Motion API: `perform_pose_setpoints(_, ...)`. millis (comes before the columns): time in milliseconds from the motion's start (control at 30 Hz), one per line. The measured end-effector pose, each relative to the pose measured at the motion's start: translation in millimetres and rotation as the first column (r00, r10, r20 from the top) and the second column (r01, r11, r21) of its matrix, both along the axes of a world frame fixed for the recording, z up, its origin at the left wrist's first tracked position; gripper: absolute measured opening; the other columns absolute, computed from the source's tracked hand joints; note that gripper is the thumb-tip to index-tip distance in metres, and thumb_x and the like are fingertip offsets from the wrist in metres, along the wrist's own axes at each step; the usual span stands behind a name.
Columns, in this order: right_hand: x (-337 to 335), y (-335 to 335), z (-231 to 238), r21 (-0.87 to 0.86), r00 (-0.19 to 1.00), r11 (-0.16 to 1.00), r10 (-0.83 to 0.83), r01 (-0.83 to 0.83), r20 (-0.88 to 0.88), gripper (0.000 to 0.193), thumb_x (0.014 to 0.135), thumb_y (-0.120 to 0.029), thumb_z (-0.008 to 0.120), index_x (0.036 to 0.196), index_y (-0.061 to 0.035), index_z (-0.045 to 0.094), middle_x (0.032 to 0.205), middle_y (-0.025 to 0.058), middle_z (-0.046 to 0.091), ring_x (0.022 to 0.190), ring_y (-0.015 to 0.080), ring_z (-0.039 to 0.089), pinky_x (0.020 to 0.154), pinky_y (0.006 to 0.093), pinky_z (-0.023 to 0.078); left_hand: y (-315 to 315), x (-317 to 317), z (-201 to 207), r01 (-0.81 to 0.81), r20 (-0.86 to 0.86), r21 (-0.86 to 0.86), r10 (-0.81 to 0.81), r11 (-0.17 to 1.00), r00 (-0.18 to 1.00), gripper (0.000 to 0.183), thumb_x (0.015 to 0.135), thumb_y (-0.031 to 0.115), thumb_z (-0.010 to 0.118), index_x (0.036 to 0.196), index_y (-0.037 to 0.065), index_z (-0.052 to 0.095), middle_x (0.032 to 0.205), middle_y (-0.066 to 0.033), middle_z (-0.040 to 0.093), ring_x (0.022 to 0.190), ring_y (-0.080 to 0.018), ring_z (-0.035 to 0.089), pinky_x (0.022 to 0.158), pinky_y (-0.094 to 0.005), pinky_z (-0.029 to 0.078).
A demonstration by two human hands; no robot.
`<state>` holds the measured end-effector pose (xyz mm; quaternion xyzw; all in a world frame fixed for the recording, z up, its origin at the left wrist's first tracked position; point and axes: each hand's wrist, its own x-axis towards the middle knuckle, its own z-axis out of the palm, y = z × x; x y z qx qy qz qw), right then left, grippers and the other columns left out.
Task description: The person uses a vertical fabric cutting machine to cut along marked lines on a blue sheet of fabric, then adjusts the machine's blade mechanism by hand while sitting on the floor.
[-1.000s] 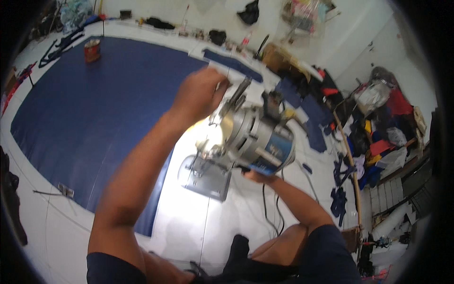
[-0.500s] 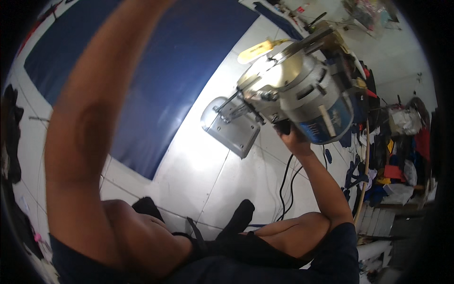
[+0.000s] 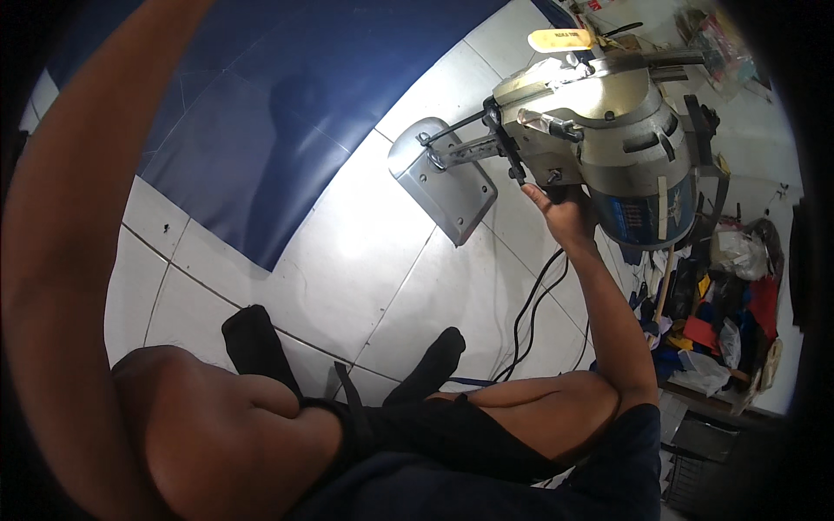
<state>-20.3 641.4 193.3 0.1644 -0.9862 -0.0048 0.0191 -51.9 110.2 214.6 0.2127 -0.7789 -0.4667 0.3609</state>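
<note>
A cloth cutting machine [image 3: 630,148] with a silver motor body and a blue band stands at the upper right. Its grey base plate [image 3: 445,178] shows beyond the motor, joined by a narrow upright. My right hand [image 3: 569,219] is closed around a part under the motor, thumb toward the upright; the gripped part is mostly hidden. A yellow-ended lever [image 3: 560,40] juts from the machine's top. My left forearm [image 3: 82,156] reaches up past the top edge over dark blue cloth [image 3: 347,95], its hand out of the picture.
Black cables [image 3: 521,334] run from beneath the machine across white floor tiles [image 3: 382,252]. My legs are folded, with black-socked feet [image 3: 430,365] close to me. Heaped fabric scraps and plastic bags [image 3: 708,334] lie along the right.
The view has shifted, so the machine sits higher and farther right. My left arm has moved left across the picture. My right hand keeps its grip on the machine.
</note>
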Motion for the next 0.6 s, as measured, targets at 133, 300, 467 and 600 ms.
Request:
perform_pose_setpoints(133, -3, 3, -5, 0.097, 0.998, 0.995, -0.001, 0.007, -0.067, 0.073, 0.071, -0.064, 0.072, 0.108, -0.0026, 0.063, 0.104, 0.0192, 0.067, 0.097, 0.0387, 0.063, 0.081, 0.0426, 0.050, 2, -3, 0, 0.037, 0.000, -0.026, -0.037, 0.999, 0.999, 0.017, 0.079, 0.019, 0.061, 0.080, 0.003, 0.066, 0.066, -0.0075, 0.061, 0.060, -0.0179, 0.057, 0.055, -0.0344, 0.044)
perform_pose_setpoints(300, 1, -2, -8, 0.111, 0.993, 0.994, 0.037, -0.025, -0.108, 0.074, 0.067, -0.063, 0.075, 0.107, -0.0014, 0.063, 0.102, 0.0194, 0.067, 0.092, 0.0394, 0.063, 0.078, 0.0425, 0.051, -1, -9, -6, 0.037, 0.043, -0.091, -0.033, 0.995, 0.999, 0.017, 0.079, 0.019, 0.061, 0.079, 0.003, 0.065, 0.066, -0.0083, 0.062, 0.060, -0.0182, 0.058, 0.055, -0.0350, 0.045)
perform_pose_setpoints(467, -5, 8, -18, 0.205, 0.966, 0.978, 0.084, -0.033, -0.244, 0.068, 0.069, -0.062, 0.075, 0.093, -0.0001, 0.063, 0.075, 0.0131, 0.068, 0.070, 0.0318, 0.067, 0.064, 0.0379, 0.052, -3, -13, -13, 0.049, 0.004, -0.053, -0.049, 0.997, 0.999, 0.015, 0.080, 0.018, 0.062, 0.076, 0.003, 0.064, 0.063, -0.0073, 0.060, 0.058, -0.0179, 0.057, 0.053, -0.0355, 0.044)
perform_pose_setpoints(600, -5, 4, -17, 0.210, 0.990, 0.974, -0.064, 0.090, -0.130, 0.070, 0.069, -0.062, 0.074, 0.100, -0.0002, 0.064, 0.092, 0.0184, 0.068, 0.084, 0.0366, 0.065, 0.071, 0.0416, 0.052, -4, -8, -15, 0.082, 0.002, -0.023, -0.081, 0.996, 0.997, 0.014, 0.080, 0.016, 0.061, 0.076, 0.003, 0.064, 0.063, -0.0072, 0.060, 0.058, -0.0179, 0.057, 0.053, -0.0353, 0.044)
